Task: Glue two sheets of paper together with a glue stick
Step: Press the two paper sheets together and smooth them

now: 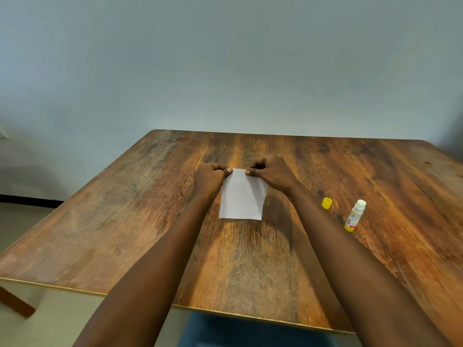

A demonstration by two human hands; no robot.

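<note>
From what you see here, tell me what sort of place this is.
Probably a plain indoor room, home or office: a wooden table before a bare pale wall, with craft things in view: paper, a glue stick and its loose cap.

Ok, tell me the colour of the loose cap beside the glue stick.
Yellow; the cap shows clearly in the head view.

Whether the paper (241,196) is one sheet or two stacked cannot be told. Its far corners are hidden under the pinching fingers (227,171) of the left hand (209,177) and right hand (273,172). At 3 o'clock from it, the label on the glue stick (354,216) is too small to read. The surface (150,221) runs off the picture at 4 o'clock.
</note>
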